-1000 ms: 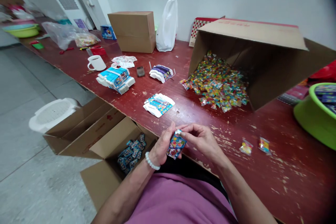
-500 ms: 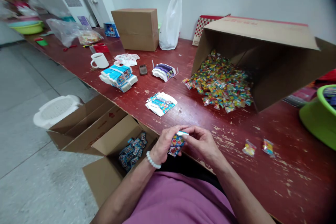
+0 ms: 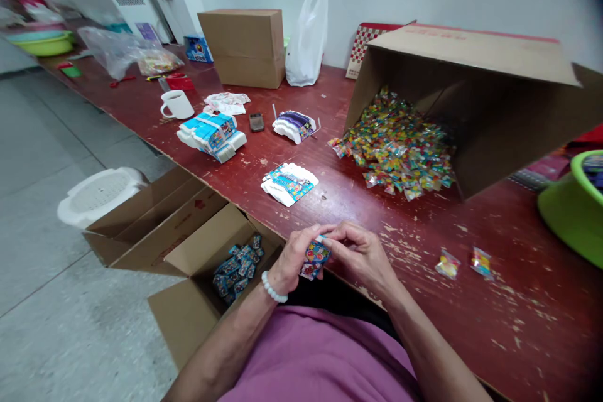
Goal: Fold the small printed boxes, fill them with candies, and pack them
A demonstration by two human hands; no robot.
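Just by the near edge of the table (image 3: 348, 201), the left hand (image 3: 293, 255) clamps its fingers round a small blue carton (image 3: 315, 257), while the right hand (image 3: 362, 251) pinches the white flap (image 3: 321, 239) at its top between thumb and fingers.

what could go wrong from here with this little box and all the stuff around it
The left grip holds a small printed carton while the right grip works at its top edge; pressing too hard might crease it.

The wrapped candies spill from the sideways cardboard box onto the table; a bump could scatter them.

The white mug stands close to the banded flat cartons; if it tipped, any drink inside might wet them.
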